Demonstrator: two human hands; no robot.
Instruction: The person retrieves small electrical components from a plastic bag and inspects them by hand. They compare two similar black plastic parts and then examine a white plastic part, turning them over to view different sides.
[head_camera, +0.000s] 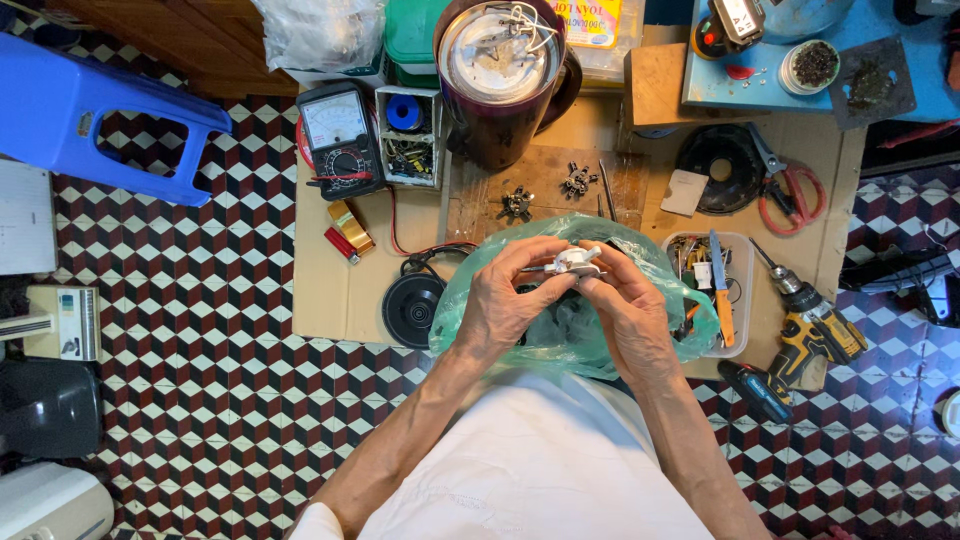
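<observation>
Hands meet over the green bag (480, 330). Your left hand (505, 300) and right hand (630, 310) both pinch the small white part (575, 262) with bent fingers.

Shirt (535, 470): white, plain cloth, no print visible.
Sleeves: short; the white edge of one shows at the left arm, low in the picture.
Forearms: bare, no watch, no bracelet.
Left hand (505, 300): bare, no glove.
Right hand (630, 310): bare, no ring visible.
</observation>
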